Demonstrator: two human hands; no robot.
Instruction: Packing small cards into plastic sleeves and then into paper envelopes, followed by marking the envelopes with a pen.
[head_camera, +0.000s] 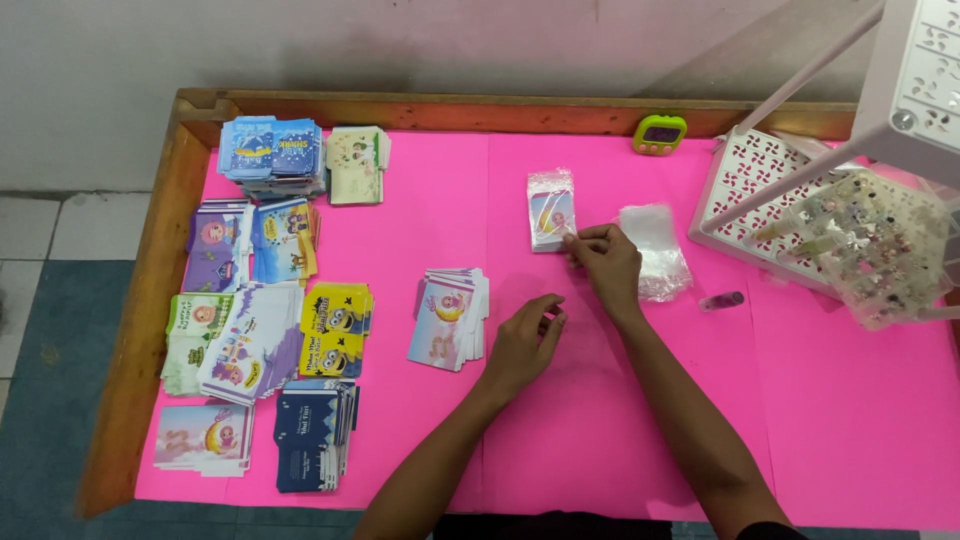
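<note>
My right hand (603, 258) pinches the lower corner of a bagged card pack (551, 210), glossy clear plastic, lying mid-table toward the far edge. My left hand (523, 342) hovers with fingers loosely curled, empty, beside a fanned pile of pastel cards (450, 318). A stack of crinkly clear sleeves (652, 250) lies right of my right hand. Flat printed card stacks (268, 310) cover the left edge of the pink table (820, 420).

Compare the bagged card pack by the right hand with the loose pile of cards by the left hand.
The bagged card pack sits squared up inside a clear plastic sleeve; the loose pile of cards is unwrapped and fanned out unevenly. The right hand touches the pack's lower corner, while the left hand hovers beside the pile without touching it. Both show a similar pastel picture and lie flat on the pink table cover.
</note>
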